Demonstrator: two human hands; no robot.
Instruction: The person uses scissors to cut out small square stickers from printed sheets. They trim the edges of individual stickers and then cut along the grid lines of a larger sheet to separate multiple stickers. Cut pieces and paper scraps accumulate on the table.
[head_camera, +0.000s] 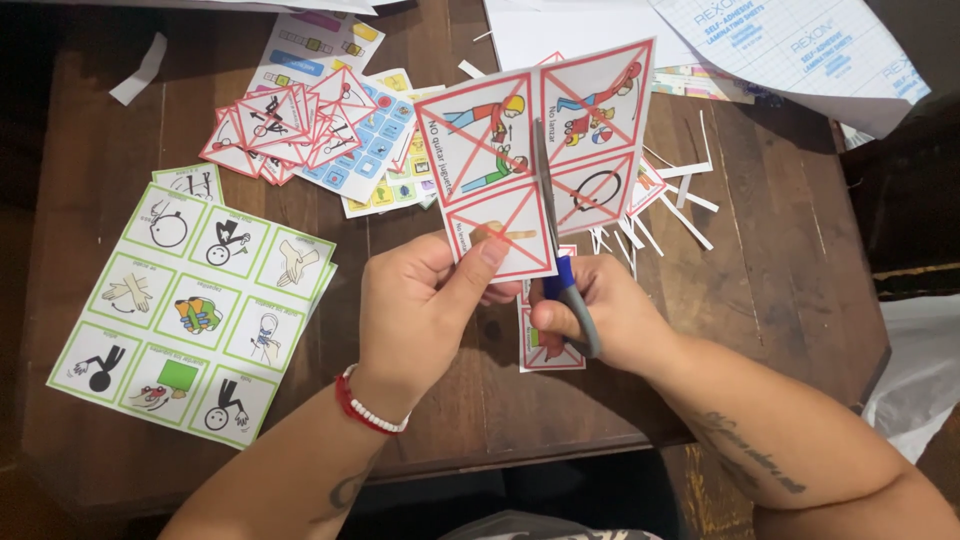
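The left hand (420, 310) pinches the lower edge of a red-bordered picture sheet (545, 150), thumb pressed on its bottom card, and holds it up above the dark wooden desk (780, 270). The right hand (600, 315) grips blue-and-grey scissors (565, 285), whose blades run up the sheet between its two columns of crossed-out pictures. Under the hands lies a single red-bordered card (545, 350). A heap of cut red cards (285, 125) sits at upper left (partly on top of a blue-patterned sheet), and a green-bordered sheet (195, 310) of nine pictures lies flat at left. Thin white paper strips (680, 205) are scattered to the right of the raised sheet.
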